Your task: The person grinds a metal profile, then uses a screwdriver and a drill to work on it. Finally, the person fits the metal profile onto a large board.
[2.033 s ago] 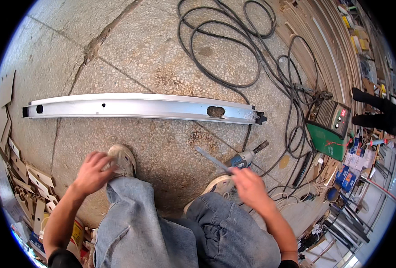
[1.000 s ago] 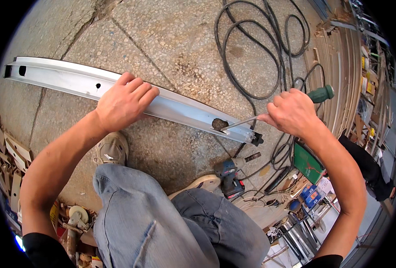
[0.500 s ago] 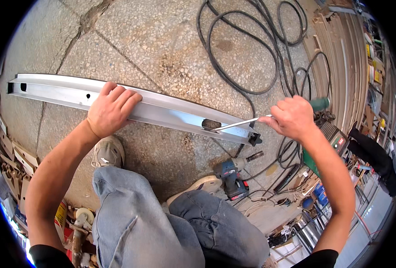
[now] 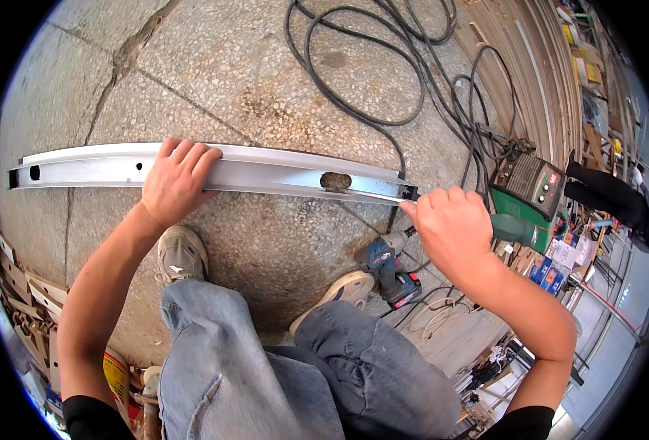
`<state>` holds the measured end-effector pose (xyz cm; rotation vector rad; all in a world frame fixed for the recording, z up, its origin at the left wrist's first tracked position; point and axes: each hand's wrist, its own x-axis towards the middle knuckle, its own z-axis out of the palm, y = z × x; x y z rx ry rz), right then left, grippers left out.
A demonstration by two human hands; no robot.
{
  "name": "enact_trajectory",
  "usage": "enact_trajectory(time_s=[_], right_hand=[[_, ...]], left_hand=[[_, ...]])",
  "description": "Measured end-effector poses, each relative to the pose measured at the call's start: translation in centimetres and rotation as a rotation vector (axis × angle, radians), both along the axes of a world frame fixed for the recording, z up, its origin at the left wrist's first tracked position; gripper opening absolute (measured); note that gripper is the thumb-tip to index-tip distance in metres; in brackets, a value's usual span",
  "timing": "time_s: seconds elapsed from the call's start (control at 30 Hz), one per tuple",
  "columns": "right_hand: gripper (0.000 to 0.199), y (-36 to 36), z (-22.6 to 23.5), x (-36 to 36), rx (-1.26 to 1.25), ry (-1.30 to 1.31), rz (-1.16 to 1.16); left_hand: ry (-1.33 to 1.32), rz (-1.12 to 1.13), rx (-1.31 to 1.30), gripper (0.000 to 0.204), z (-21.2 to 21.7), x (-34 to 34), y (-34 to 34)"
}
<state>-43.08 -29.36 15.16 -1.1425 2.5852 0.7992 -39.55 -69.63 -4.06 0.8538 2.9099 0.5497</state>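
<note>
One long silver metal channel (image 4: 266,174) lies flat on the stone floor (image 4: 214,66), running left to right just ahead of the person's knees. Two dark holes show near its left end, one rusty oval patch right of centre.

Left hand (image 4: 174,183): palm down on the channel left of middle, fingers spread over the top edge, pressing rather than gripping around it.

Right hand (image 4: 452,227): clenched on one green-handled tool (image 4: 515,231); its thin metal shaft (image 4: 354,192) runs left along the channel's near edge, toward the rusty patch. Tip contact can't be made out.

One blue cordless drill (image 4: 384,265) lies on the floor just below the channel's right end, between the right hand and the right shoe. Two shoes (image 4: 181,253) in view, both on the floor behind the channel.

One green welding unit (image 4: 533,187) sits right of the channel's end. Black cables (image 4: 354,88) loop over the floor beyond the channel, several coils, exact count not readable. Stacked timber strips (image 4: 537,81) along the upper right. Scrap pieces (image 4: 16,286) piled at the left edge.
</note>
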Motion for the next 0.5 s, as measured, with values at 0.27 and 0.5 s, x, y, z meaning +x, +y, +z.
enact_trajectory(time_s=[0.27,0.5], right_hand=[[0.040,1.0,3.3,-0.8,0.041,-0.388,-0.687],[0.029,4.6,4.7,7.9,-0.538,-0.613,-1.004]], left_hand=[[-0.007,0.001,0.009,0.071,-0.1,0.4,-0.5],[0.017,0.143,0.046,0.065,1.7,0.6,0.6]])
